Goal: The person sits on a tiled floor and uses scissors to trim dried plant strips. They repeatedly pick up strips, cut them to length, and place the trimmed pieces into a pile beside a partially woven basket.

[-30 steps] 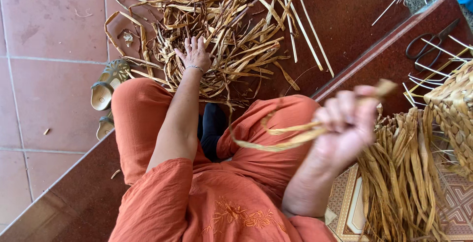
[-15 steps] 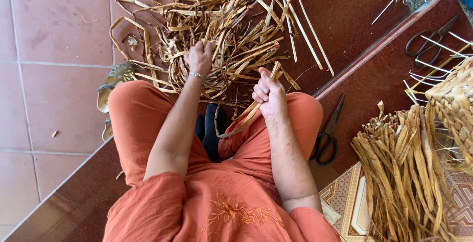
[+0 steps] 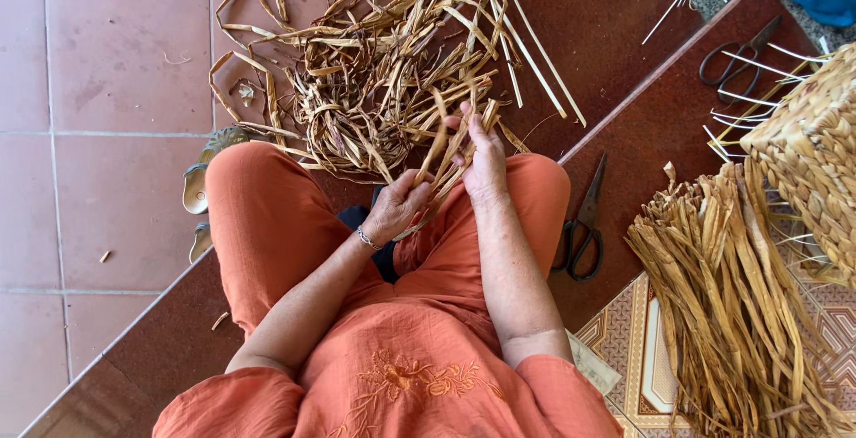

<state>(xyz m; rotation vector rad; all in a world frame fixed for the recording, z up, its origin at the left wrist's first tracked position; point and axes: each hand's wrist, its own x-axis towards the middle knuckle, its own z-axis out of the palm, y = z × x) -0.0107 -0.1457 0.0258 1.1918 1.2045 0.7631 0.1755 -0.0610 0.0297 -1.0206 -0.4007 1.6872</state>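
1. The person sat on a dark red step, knees apart, and worked a small bunch of dried strips (image 3: 450,157) between both hands, above the lap.
2. The left hand (image 3: 399,206) was closed around the lower end of the strips, fingers curled in, a thin bracelet at the wrist.
3. The right hand (image 3: 484,163) was narrow rather than wide — fingers nearly straight, pressed along the upper part of the same strips, thumb side against them.
4. The strips rose from the hands toward the loose pile of dried strips (image 3: 374,72) on the floor beyond the knees, and their tips overlapped its near edge.
5. To do this sorting well, I judged that the lower hand should keep a firm hold while the upper hand slid along the strips gently — dry fibre looks brittle and could split if bent sharply.
6. A pair of black scissors (image 3: 584,224) lay on the step just beside the right knee; a neat bundle of strips (image 3: 731,304) lay at the right edge, near a woven basket (image 3: 807,144).
7. A second pair of scissors (image 3: 736,54) lay on the step's far end.
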